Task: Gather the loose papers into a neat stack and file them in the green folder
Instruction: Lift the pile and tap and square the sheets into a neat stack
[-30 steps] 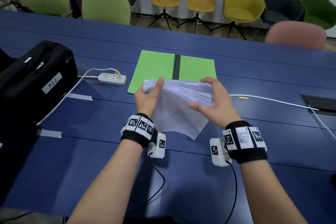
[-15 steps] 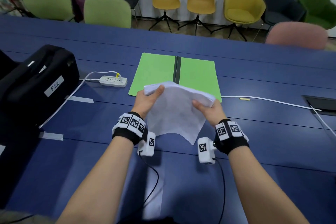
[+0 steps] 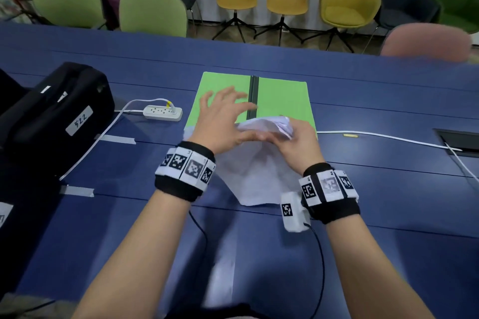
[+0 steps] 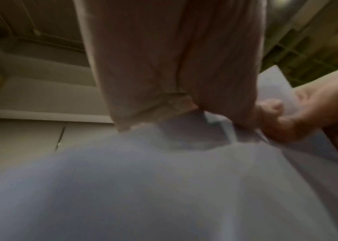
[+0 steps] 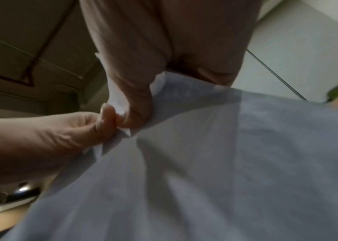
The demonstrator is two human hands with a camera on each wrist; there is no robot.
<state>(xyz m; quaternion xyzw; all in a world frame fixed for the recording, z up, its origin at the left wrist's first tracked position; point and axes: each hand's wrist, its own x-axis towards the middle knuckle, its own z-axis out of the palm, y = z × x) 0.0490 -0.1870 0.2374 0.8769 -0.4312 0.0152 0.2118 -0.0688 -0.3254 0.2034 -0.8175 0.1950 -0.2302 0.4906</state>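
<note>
Your right hand's fingers (image 3: 298, 137) pinch the papers (image 3: 256, 179) at their top edge, while your left hand (image 3: 223, 122) hovers above them, fingers spread and grasping nothing. Just beyond your fingertips the green folder (image 3: 282, 98) lies open. You're squaring the stack, I judge; next calls for re-gripping with the left and laying the sheets onto it.

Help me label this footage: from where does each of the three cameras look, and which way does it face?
Head: worn on the head, facing forward and down at the table, green folder and papers; both forearms, left hand and right hand show.
Left wrist: under the left wrist, looking along the palm and up past the papers toward the ceiling.
Right wrist: under the right wrist, likewise upward; its fingers pinch the paper edge.
Shared: each wrist view shows the papers and the opposite hand.
</note>
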